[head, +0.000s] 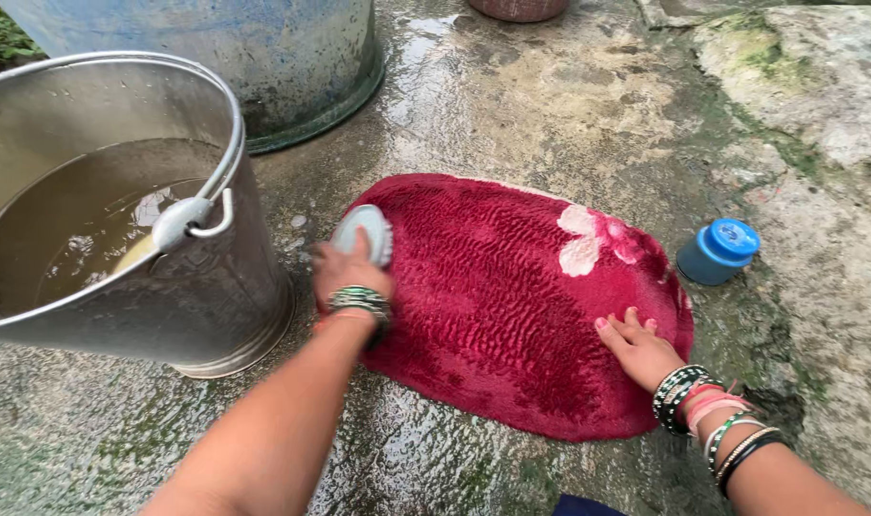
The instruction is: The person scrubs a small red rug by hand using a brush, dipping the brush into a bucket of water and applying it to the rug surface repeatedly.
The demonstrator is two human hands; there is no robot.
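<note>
A wet red mat (498,296) with a pink and white flower at its far right lies flat on the wet concrete. My left hand (348,270) grips a pale grey scrubbing brush (367,229) pressed on the mat's left end. My right hand (634,346) rests flat with fingers spread on the mat's right near edge. Both wrists carry several bangles.
A steel bucket (196,296) holding murky water stands just left of the mat. A large blue drum (292,67) is behind it. A small blue lidded jar (718,251) sits right of the mat. Mossy rock (808,86) rises at the far right.
</note>
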